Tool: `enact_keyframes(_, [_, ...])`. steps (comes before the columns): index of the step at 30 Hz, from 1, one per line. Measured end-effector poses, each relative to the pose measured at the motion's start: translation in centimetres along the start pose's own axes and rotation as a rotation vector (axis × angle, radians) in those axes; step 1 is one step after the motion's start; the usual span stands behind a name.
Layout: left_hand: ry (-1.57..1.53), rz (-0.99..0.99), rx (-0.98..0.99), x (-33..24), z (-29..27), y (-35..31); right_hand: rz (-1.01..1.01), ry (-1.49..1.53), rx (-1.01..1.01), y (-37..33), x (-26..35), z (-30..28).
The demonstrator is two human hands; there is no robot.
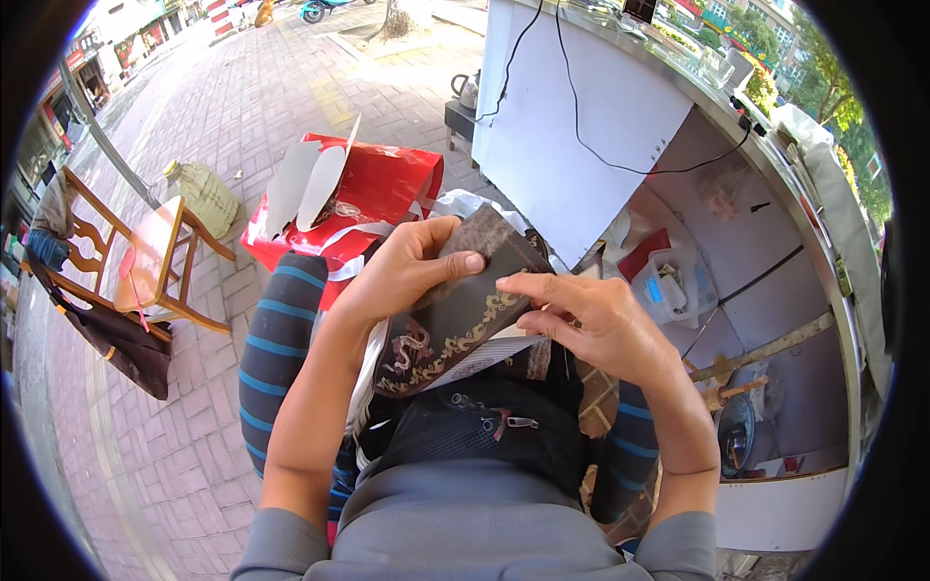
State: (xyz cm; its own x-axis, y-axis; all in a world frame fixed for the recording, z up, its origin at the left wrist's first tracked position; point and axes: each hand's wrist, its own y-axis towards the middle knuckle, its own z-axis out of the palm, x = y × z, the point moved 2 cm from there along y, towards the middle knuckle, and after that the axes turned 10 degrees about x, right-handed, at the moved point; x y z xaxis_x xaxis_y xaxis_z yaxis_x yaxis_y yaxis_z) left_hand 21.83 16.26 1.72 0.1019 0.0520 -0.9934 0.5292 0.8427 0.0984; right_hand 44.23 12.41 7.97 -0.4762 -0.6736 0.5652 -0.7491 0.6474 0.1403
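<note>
A dark brown, flat panel (460, 308) with a gold scroll pattern and a small dragon-like figure lies tilted above my lap. Its upper end looks fuzzy and greyish, and its lower left corner is rounded. My left hand (418, 266) grips its upper left edge, thumb pressed on top and fingers hidden behind. At the right edge, my right hand (603, 320) pinches with index finger and thumb; I cannot make out whether anything besides the edge is between them. Pale striped material shows under the panel. Below it, a black pouch (475, 421) with zip pulls rests on my lap.
A red bag (387, 184) with pale flat pieces stands ahead on the left. Farther left are a wooden chair (160, 252) and a pale sack (203, 198). At right, a white counter (572, 107) carries hanging cables; its open side holds a clear plastic box (678, 290).
</note>
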Motion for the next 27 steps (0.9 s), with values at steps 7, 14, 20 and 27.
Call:
enact_keyframes(7, [-0.217,-0.074,0.203,1.4,-0.5,1.3,-0.301,-0.626,0.01,0.2,0.2,-0.6])
enact_keyframes(14, [-0.256,-0.083,0.378,2.5,0.4,2.4,-0.587,-0.89,-0.116,0.8,1.5,-0.1])
enact_keyframes(20, [-0.446,-0.062,0.304,3.4,-1.0,2.5,-0.464,-0.829,-0.128,0.7,1.6,-1.2])
enact_keyframes(27, [-0.584,0.295,0.252,3.6,-5.6,1.1,0.044,0.467,-0.311,2.6,-7.8,0.6])
